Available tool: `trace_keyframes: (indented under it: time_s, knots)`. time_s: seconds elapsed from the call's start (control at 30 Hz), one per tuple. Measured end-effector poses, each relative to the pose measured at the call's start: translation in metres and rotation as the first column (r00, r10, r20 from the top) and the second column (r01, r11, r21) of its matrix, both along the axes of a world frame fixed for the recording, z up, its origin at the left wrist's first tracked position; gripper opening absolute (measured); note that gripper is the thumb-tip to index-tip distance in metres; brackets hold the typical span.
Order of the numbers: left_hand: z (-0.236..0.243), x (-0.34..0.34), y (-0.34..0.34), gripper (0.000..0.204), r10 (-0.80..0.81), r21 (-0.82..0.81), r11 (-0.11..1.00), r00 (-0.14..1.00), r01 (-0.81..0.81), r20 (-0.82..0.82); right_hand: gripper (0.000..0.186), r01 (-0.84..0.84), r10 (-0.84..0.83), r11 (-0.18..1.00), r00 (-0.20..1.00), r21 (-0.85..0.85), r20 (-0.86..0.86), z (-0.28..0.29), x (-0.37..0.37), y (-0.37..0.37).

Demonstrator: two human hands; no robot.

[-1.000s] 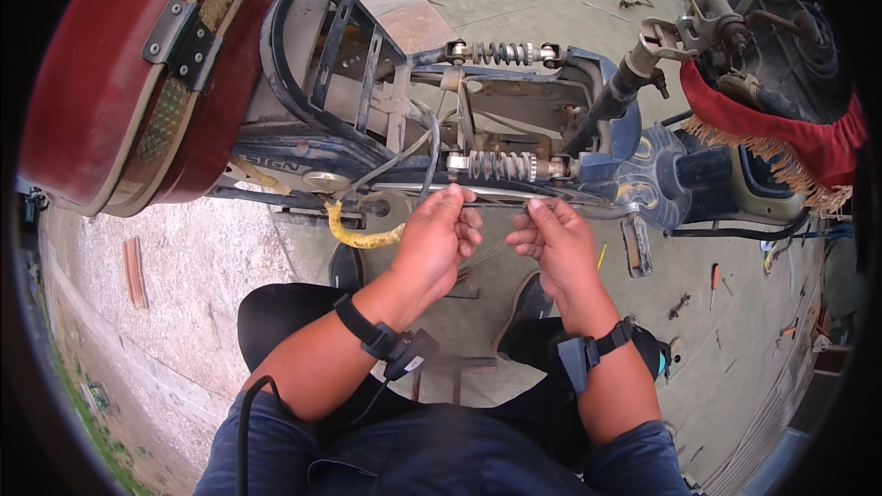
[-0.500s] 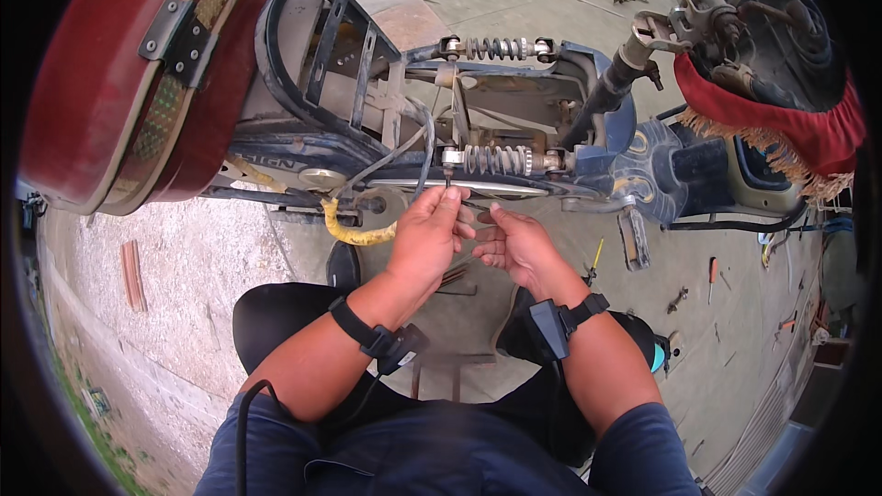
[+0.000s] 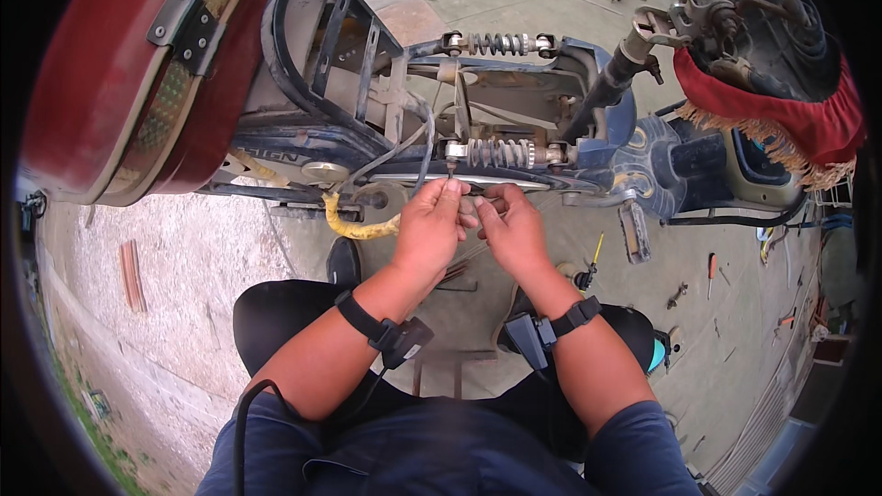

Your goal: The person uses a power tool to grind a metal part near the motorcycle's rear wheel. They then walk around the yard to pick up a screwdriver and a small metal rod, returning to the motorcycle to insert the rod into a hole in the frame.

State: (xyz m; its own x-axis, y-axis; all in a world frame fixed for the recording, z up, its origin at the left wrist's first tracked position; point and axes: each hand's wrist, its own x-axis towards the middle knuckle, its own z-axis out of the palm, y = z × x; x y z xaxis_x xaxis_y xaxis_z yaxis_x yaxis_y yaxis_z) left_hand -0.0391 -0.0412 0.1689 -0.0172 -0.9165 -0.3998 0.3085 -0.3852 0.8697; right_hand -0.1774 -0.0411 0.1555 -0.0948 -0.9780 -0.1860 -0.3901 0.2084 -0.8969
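Observation:
My left hand (image 3: pixel 432 220) is closed in a pinch, thumb and index finger on the end of a thin bolt (image 3: pixel 452 166). That bolt sticks out of the end mount of the near shock absorber (image 3: pixel 501 153), whose coil spring is dusty. Close beside it on the right, my right hand (image 3: pixel 512 228) has its fingers curled with the thumb pressed against them. Anything between those fingertips is hidden or too small to name. Both hands are at the near side of a dusty blue scooter frame (image 3: pixel 367 158).
A red box (image 3: pixel 92 64) stands at the left, and a yellow-wrapped tube (image 3: pixel 354 231) loops just left of my hands. Beyond lies the far shock absorber (image 3: pixel 501 43). A pedal (image 3: pixel 634 231) juts out on the right. On the ground are an orange-handled screwdriver (image 3: pixel 712 268) and scattered parts.
My right hand has moved slightly up and left, and its fingers have closed. The left hand keeps its pinch below the shock absorber mount.

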Motion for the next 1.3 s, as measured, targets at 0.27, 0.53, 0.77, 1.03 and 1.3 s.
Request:
trace_keyframes:
  time_s: [0.27,0.53,0.77,1.03,1.3]
  knots:
    - [-0.002,-0.002,0.0,0.027,-0.001,-0.026,1.0,0.999,0.002,0.033,0.022,-0.139,0.067,0.958,0.959,-0.251,-0.276,-0.005,0.001,0.003]
    - [-0.002,-0.003,-0.001,0.027,0.045,0.033,0.999,0.994,-0.042,-0.102,0.015,-0.138,0.033,0.943,0.944,-0.303,-0.328,0.009,-0.007,-0.003]
    - [0.005,-0.002,-0.001,0.028,0.036,0.095,0.995,0.975,-0.016,-0.219,0.017,-0.182,-0.013,0.914,0.88,-0.363,-0.475,0.024,-0.018,-0.001]
    - [0.012,0.001,-0.002,0.027,0.062,0.177,0.984,0.914,0.011,-0.401,0.018,-0.272,-0.004,0.896,0.784,-0.35,-0.621,0.044,-0.043,0.001]
    - [0.013,-0.002,-0.003,0.026,0.103,0.208,0.978,0.87,-0.001,-0.482,0.013,-0.175,-0.05,0.897,0.873,-0.407,-0.485,0.045,-0.041,0.002]
